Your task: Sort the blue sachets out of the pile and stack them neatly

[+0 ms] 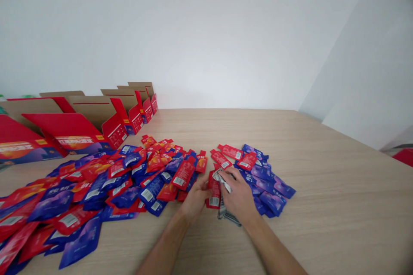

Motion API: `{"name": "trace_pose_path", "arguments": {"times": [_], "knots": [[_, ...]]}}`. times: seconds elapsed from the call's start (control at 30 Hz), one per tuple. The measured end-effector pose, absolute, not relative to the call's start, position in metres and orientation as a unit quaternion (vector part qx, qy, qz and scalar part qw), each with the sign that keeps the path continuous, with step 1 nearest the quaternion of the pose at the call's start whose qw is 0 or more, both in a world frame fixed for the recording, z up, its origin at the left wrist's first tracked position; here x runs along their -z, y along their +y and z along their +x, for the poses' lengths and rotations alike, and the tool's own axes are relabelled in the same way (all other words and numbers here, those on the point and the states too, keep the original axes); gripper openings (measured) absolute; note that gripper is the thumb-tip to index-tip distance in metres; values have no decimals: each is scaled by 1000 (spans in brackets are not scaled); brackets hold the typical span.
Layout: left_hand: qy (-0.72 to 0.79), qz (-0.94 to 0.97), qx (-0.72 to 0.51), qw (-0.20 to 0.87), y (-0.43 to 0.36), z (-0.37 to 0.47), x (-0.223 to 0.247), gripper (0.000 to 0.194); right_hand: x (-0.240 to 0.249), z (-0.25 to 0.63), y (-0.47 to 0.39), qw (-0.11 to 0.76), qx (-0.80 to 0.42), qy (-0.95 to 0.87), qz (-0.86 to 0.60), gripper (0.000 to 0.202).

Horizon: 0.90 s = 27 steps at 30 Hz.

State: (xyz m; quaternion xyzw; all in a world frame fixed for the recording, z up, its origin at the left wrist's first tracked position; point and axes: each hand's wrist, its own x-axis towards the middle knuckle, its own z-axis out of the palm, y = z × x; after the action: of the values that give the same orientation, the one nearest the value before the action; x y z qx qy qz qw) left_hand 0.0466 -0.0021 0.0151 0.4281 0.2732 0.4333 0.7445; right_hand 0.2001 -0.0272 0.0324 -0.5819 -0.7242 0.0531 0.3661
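Near the middle of the table, my left hand is closed on the left edge of a red pouch with a white barcode label. Pressed against the pouch's right side is a grey striped cloth, with my right hand closed over it. Several purple pouches lie in a group to the right of my right hand. Just beyond my hands are a few more red pouches. A large mixed pile of red and blue pouches spreads to the left of my left hand.
Open red cardboard boxes stand in a row at the back left, beside the white wall. The light wooden table extends to the right. Something red shows at the far right edge.
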Motion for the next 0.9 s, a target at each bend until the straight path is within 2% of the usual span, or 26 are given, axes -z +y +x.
{"name": "trace_pose_path", "arguments": {"times": [0.13, 0.33, 0.5, 0.6, 0.77, 0.9], "knots": [[263, 458, -439, 727, 1, 43, -11, 63, -34, 191, -35, 308, -82, -766, -558, 32], [262, 436, -419, 752, 2, 43, -9, 60, -35, 196, -28, 421, -46, -682, -596, 27], [316, 272, -502, 757, 4, 43, -11, 29, -41, 202, -26, 500, -92, -629, -588, 22], [327, 246, -513, 755, 5, 40, -13, 26, -44, 197, -30, 506, -128, -626, -580, 20], [318, 277, -567, 708, 2, 42, -16, 34, -43, 183, -38, 492, -171, -675, -523, 21], [314, 306, -569, 696, 2, 47, -14, 25, -38, 178, -40, 477, -157, -702, -506, 26]]}}
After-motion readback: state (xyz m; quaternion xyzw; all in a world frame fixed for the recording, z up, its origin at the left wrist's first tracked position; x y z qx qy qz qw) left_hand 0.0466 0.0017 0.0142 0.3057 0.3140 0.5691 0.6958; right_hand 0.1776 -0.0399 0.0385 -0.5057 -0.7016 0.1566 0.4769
